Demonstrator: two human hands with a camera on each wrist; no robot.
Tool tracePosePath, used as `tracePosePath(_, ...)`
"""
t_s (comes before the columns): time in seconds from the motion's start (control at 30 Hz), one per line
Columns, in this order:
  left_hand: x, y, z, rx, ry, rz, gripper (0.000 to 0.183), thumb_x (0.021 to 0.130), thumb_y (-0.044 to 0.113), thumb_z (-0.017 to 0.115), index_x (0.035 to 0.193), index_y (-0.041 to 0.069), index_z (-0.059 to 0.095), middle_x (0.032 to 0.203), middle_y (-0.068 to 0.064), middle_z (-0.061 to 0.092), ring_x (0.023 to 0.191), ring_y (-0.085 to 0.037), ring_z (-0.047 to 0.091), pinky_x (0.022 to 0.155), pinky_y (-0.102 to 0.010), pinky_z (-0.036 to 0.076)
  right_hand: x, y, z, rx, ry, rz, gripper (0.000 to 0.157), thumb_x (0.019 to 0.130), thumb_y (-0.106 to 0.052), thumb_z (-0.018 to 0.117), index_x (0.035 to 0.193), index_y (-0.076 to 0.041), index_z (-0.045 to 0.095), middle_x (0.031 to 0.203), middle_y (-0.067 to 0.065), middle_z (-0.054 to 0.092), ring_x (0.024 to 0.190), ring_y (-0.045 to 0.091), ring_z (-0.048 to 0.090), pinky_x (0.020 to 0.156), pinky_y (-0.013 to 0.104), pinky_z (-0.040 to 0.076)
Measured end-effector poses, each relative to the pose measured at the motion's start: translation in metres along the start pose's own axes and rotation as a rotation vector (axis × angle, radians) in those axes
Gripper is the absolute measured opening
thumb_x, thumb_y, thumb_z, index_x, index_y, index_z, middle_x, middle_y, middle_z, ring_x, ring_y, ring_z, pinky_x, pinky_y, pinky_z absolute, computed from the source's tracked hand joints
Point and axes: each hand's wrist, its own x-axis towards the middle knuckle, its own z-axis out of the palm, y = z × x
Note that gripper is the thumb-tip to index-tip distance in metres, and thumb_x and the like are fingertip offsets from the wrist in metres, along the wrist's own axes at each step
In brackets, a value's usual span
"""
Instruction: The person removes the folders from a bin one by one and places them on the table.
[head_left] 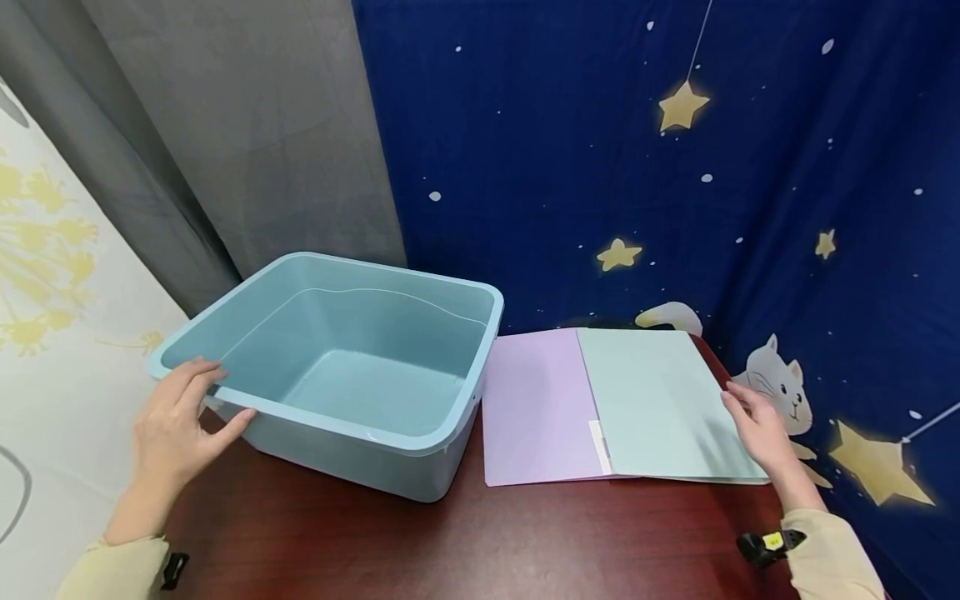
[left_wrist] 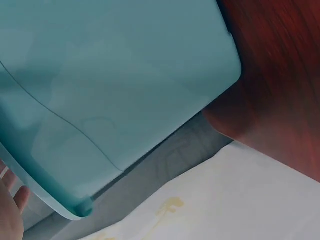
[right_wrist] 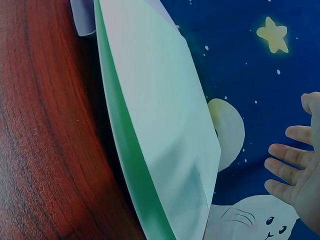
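Note:
A large light-blue plastic tub [head_left: 337, 417] stands at the left of the table. My left hand [head_left: 183, 421] is at its near-left rim, fingertips over the rim and thumb spread out in front of the outer wall. In the left wrist view, fingertips [left_wrist: 21, 196] show right beside the rim. To the tub's right lie a pale green folder [head_left: 667, 400] and a lilac folder [head_left: 536, 408], the green one overlapping the lilac. My right hand [head_left: 761, 429] holds nothing, its fingers spread beside the green folder's right edge. That folder's covers part slightly in the right wrist view.
The dark red-brown wooden table [head_left: 480, 542] runs along the front. Behind it hang a grey curtain [head_left: 285, 125] and a navy curtain [head_left: 525, 167] with stars and a cat. A white cloth [head_left: 60, 375] with yellow flowers hangs at the left.

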Motion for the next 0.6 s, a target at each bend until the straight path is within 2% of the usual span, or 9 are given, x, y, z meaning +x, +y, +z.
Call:
tracePosePath(0.23,0.010,0.014,0.007,0.016,-0.003,0.043,0.078,0.076,0.069,0.045,0.097,-0.004,0.064,0.105,-0.021,0.061,0.114,-0.033,0.051,0.105,-0.021,0.024,-0.001,-0.004,0.001,-0.067,0.005,-0.067,0.051,0.099,-0.028,0.033,0.125,0.015,0.041,0.122,0.037,0.041,0.108,0.051,0.040,0.084,0.061,0.033)
tracePosePath(0.47,0.016,0.042,0.019,-0.067,-0.081,0.067,0.078,0.081,0.067,0.042,0.110,-0.003,0.060,0.122,-0.021,0.055,0.124,-0.033,0.042,0.108,-0.035,0.023,-0.002,-0.006,0.003,-0.151,-0.010,-0.111,0.051,0.099,-0.028,0.032,0.124,0.016,0.042,0.120,0.037,0.042,0.109,0.052,0.038,0.086,0.062,0.029)
tracePosePath(0.6,0.021,0.062,0.024,-0.097,-0.135,0.081,0.079,0.083,0.067,0.038,0.116,-0.003,0.057,0.128,-0.018,0.051,0.127,-0.032,0.038,0.109,-0.037,0.020,-0.002,-0.008,0.004,-0.165,-0.034,-0.104,0.053,0.099,-0.030,0.032,0.125,0.015,0.041,0.122,0.038,0.040,0.111,0.052,0.037,0.087,0.063,0.028)
